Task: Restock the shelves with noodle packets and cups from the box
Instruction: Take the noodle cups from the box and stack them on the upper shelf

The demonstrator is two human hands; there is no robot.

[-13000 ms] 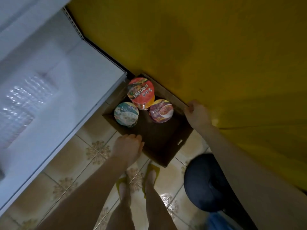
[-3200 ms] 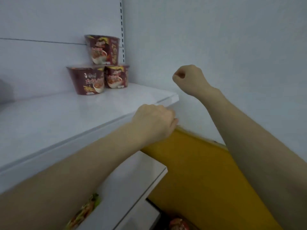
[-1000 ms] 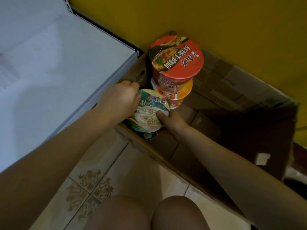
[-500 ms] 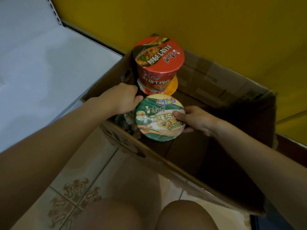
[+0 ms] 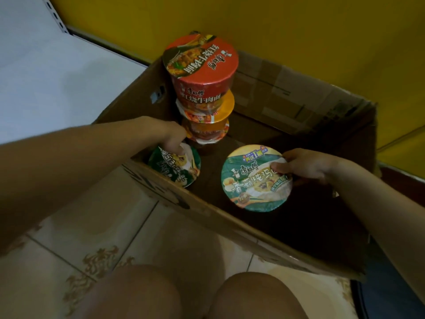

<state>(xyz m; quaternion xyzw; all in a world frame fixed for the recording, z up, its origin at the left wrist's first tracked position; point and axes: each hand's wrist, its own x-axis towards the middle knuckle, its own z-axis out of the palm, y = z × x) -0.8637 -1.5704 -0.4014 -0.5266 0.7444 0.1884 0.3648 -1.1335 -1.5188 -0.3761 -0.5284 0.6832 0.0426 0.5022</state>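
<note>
I am crouching over an open brown cardboard box (image 5: 208,211) that is sitting on the patterned tile floor (image 5: 92,226), with my bare knees (image 5: 138,293) showing just below its near wall. My right hand (image 5: 308,165) is holding a round green-lidded noodle cup (image 5: 253,180) by its right rim, the thumb pressing down on the lid and the other fingers curling round the edge beneath. That cup is hanging over the dark middle of the box, towards the near wall, with its lid tilting up at me.

My left hand (image 5: 165,134) is reaching into the near left corner of the box, its fingers curling down and gripping the far rim of a second green-lidded noodle cup (image 5: 177,168), which is leaning there against the near wall.

In the far left corner a red noodle cup (image 5: 202,63) is standing on top of two stacked orange noodle cups (image 5: 207,111). A white shelf (image 5: 57,77) is lying along the left side of the box, and a yellow wall (image 5: 299,31) is rising behind its far edge.
</note>
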